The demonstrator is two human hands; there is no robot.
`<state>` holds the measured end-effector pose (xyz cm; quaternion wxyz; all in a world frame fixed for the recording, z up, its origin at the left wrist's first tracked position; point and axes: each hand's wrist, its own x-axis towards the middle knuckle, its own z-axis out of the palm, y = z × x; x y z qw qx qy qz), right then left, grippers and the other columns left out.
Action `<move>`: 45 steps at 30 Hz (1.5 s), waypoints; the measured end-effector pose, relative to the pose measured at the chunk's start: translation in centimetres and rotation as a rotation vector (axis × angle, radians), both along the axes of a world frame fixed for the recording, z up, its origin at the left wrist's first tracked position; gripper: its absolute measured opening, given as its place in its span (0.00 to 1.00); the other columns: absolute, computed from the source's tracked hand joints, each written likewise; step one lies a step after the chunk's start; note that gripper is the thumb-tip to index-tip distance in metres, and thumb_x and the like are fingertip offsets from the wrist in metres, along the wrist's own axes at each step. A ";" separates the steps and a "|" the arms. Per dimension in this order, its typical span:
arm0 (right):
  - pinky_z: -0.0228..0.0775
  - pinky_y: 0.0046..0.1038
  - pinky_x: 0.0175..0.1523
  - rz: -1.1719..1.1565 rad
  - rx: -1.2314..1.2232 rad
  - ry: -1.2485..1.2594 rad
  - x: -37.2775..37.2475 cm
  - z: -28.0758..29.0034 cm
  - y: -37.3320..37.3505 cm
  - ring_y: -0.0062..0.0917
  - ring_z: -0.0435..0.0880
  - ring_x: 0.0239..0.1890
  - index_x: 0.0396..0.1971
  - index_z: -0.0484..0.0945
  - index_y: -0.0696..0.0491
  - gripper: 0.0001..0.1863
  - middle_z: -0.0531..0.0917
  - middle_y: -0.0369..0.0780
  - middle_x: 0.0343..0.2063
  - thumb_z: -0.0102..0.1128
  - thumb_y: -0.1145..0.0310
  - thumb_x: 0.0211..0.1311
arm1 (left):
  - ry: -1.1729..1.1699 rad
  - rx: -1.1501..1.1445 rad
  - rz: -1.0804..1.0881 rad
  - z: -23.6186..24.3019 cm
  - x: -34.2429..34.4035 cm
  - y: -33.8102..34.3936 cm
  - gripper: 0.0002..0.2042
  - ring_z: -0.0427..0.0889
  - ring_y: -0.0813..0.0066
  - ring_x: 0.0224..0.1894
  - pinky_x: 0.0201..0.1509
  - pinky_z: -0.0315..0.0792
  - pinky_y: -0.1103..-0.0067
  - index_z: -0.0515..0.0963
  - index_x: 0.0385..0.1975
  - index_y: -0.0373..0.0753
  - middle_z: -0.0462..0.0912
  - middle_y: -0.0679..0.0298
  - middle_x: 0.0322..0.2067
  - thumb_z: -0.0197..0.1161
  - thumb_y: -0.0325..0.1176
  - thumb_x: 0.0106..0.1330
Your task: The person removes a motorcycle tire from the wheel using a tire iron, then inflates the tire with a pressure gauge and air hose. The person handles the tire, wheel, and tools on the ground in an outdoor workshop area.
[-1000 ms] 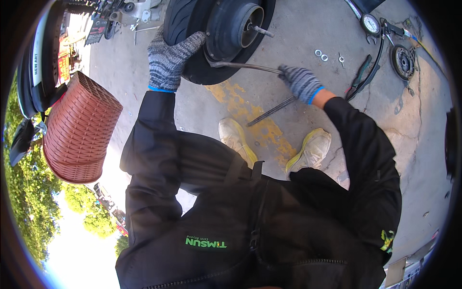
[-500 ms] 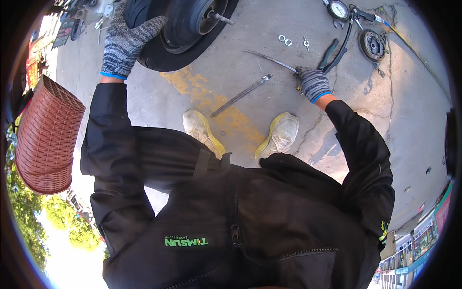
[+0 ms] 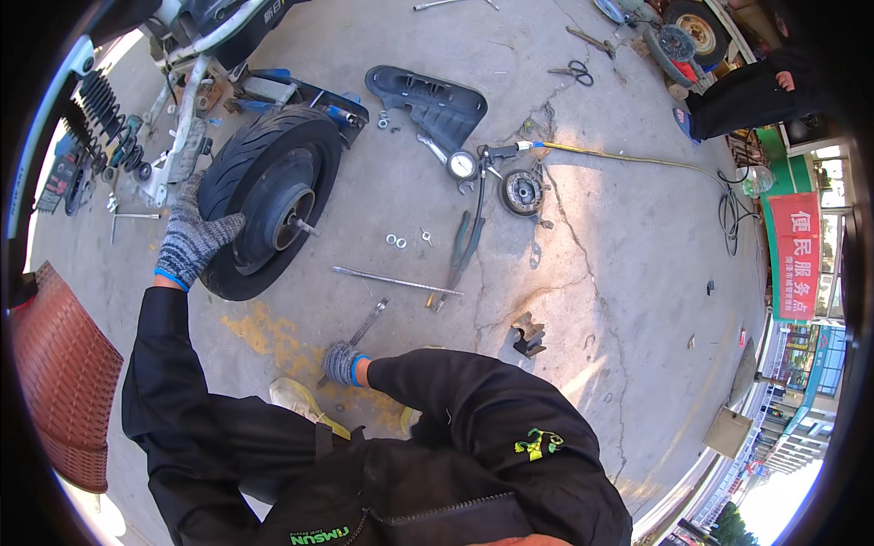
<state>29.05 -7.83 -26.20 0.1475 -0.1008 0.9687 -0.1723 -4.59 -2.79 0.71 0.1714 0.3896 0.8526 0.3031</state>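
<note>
My left hand (image 3: 191, 238) in a striped grey glove grips the black tyred wheel (image 3: 250, 150), thumb over the sidewall, beside the hub and protruding axle. My right hand (image 3: 344, 364), also gloved, is closed round the lower end of a steel lever (image 3: 371, 318) on the floor. Another long metal rod (image 3: 398, 281) lies just beyond it. Farther right are green-handled pliers (image 3: 469, 246), two washers (image 3: 395, 240), a pressure gauge (image 3: 462, 165) with a hose and a round hub part (image 3: 523, 191).
A partly dismantled two-wheeler (image 3: 191, 109) stands behind the wheel. A brown woven basket (image 3: 64, 373) is at left. A black plastic cover (image 3: 423, 100), a metal block (image 3: 528, 332) and loose cables (image 3: 733, 214) lie on the floor. Another person's dark-clad leg (image 3: 728, 100) shows at upper right.
My right hand has left the rod it held, now lying on the floor, and moved down-left onto another lever. My view has tilted toward the surroundings; my left hand stays on the wheel.
</note>
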 end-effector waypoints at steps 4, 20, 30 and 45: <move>0.79 0.42 0.34 0.221 -0.091 -0.087 -0.7 0.4 1.1 0.40 0.88 0.34 0.27 0.86 0.54 0.10 0.87 0.47 0.29 0.62 0.65 0.52 | 0.092 -0.049 0.017 1.8 1.2 -0.3 0.51 0.71 0.52 0.65 0.71 0.64 0.69 0.61 0.67 0.26 0.71 0.41 0.62 0.80 0.47 0.46; 0.79 0.41 0.47 -0.639 0.017 -0.393 1.8 4.9 1.3 0.44 0.85 0.44 0.48 0.77 0.59 0.20 0.82 0.54 0.45 0.60 0.64 0.59 | 0.226 0.056 -0.017 0.8 1.6 0.0 0.52 0.70 0.50 0.65 0.69 0.65 0.67 0.62 0.66 0.25 0.70 0.39 0.62 0.81 0.51 0.45; 0.79 0.44 0.45 -0.824 -0.110 -0.300 2.0 2.8 -1.4 0.44 0.87 0.40 0.43 0.80 0.57 0.15 0.86 0.50 0.38 0.48 0.67 0.65 | 0.033 -0.026 0.057 3.4 6.6 -2.0 0.46 0.75 0.51 0.62 0.67 0.68 0.69 0.62 0.66 0.27 0.74 0.41 0.59 0.77 0.40 0.46; 0.77 0.43 0.48 -0.492 -0.011 -0.333 -2.7 19.5 19.3 0.47 0.85 0.44 0.45 0.82 0.56 0.16 0.85 0.53 0.40 0.56 0.64 0.62 | 0.153 -0.064 -0.069 2.3 0.0 -1.8 0.48 0.74 0.50 0.63 0.67 0.70 0.68 0.67 0.65 0.32 0.74 0.43 0.60 0.80 0.52 0.45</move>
